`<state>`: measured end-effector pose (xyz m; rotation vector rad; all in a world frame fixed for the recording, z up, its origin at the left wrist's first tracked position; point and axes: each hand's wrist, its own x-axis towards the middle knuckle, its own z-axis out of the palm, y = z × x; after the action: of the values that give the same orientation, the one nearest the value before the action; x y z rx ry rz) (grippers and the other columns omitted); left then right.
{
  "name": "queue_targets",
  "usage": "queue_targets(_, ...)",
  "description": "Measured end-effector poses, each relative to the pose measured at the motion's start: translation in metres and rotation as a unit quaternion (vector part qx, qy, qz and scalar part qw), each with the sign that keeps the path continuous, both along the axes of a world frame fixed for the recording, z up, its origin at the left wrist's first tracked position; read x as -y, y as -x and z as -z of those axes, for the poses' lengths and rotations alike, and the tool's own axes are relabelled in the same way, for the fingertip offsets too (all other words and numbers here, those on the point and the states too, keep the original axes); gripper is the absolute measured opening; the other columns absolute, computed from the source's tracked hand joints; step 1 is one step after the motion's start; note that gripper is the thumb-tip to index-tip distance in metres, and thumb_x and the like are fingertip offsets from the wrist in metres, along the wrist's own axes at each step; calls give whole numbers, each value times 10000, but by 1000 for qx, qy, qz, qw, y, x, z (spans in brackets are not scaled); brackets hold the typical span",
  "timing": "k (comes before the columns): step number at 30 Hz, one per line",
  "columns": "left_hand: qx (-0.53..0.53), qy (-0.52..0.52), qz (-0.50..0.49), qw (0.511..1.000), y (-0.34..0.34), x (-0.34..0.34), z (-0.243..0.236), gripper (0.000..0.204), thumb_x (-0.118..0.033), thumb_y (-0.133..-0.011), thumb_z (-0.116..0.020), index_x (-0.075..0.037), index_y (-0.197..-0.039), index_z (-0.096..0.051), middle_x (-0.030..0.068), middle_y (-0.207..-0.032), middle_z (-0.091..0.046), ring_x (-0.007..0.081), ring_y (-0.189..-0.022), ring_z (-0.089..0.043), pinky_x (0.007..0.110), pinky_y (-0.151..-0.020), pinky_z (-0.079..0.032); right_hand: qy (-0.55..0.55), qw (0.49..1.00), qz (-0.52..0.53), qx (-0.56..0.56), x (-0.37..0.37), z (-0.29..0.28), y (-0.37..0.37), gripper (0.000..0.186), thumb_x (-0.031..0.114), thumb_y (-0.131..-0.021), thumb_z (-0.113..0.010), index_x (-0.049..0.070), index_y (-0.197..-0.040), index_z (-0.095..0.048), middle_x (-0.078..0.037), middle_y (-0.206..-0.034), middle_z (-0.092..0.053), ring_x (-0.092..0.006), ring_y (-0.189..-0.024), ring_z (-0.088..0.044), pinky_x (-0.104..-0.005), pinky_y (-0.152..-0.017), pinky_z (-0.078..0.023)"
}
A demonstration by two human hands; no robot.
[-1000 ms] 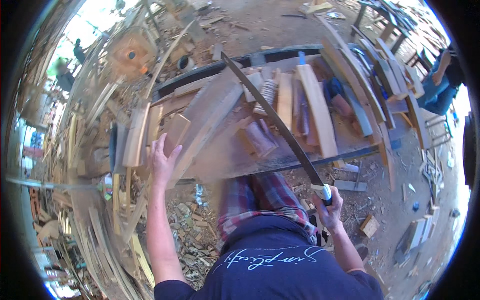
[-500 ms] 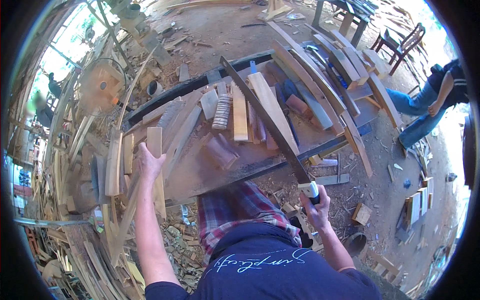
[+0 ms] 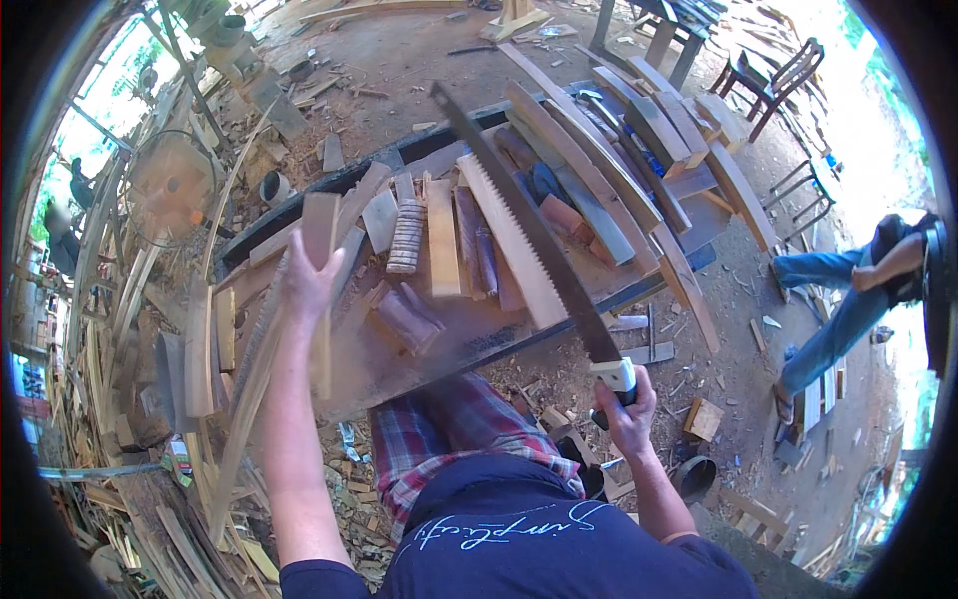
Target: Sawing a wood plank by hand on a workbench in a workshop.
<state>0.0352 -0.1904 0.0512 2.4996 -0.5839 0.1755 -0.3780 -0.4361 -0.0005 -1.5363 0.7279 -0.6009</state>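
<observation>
My right hand (image 3: 626, 407) is closed round the white-and-black handle of a long dark handsaw (image 3: 539, 255). The toothed blade slants up and forward over the wood pieces on the workbench. My left hand (image 3: 309, 275) grips an upright wooden board (image 3: 321, 215) at the bench's left part. Beside that are more strips and offcuts. Under the blade lie a pale board (image 3: 509, 245), a yellowish block (image 3: 444, 235), a stack of ridged pieces (image 3: 407, 235) and brownish-purple pieces (image 3: 404, 314) on the bench top (image 3: 364, 359).
Curved planks (image 3: 589, 170) fill the bench's right side. A person in jeans (image 3: 838, 319) walks at the right, near a wooden chair (image 3: 758, 85). Long wood strips (image 3: 140, 299), a round fan-like guard (image 3: 170, 185) and a distant figure (image 3: 65, 230) are at the left. Offcuts (image 3: 704, 419) litter the floor.
My left hand has risen with the board as the view shifted. The saw stays in my right hand. The person at the right has moved lower in the picture, with legs striding.
</observation>
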Motion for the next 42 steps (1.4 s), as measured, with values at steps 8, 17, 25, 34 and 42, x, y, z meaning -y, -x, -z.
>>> queue_targets(8,-300,231,31,925,33,174,58,1086,-664,-783,-702,125,-1378,-253,333,-1335,-492,389,-1288,-493,396,-1086,-375,-13,997,59,51,14,-11,-11,175,87,-902,-685,55,-994,-540,-30,-765,-611,-89,-602,-591,-238,-548,-490)
queue_targets(17,-204,89,-46,974,33,249,73,688,-298,-825,-745,65,-1304,-410,302,-1267,-563,403,-1187,-571,418,-1033,-457,-33,996,66,41,5,-11,-18,161,85,-912,-677,56,-985,-536,-29,-752,-604,-87,-581,-587,-234,-526,-486)
queue_targets(25,-385,109,-32,916,41,235,62,402,-229,-891,-647,50,-1165,-552,251,-1120,-664,326,-963,-706,377,-701,-600,-39,999,33,11,-2,-7,-30,166,89,-910,-679,55,-999,-543,-24,-741,-600,-88,-594,-585,-237,-549,-481)
queue_targets(34,-213,154,34,964,52,216,60,349,-241,-896,-645,12,-1124,-574,275,-1092,-659,397,-1079,-637,446,-945,-501,-20,1000,2,8,-19,-22,-34,152,67,-907,-658,49,-1002,-541,-34,-753,-606,-100,-615,-593,-253,-576,-490)
queue_targets(42,145,159,-12,976,55,-16,35,146,-208,-885,-671,-80,-955,-658,85,-891,-628,297,-898,-608,431,-808,-460,-32,994,-94,-39,-49,-14,-51,155,84,-898,-653,44,-1011,-555,-38,-793,-631,-93,-678,-599,-261,-611,-494)
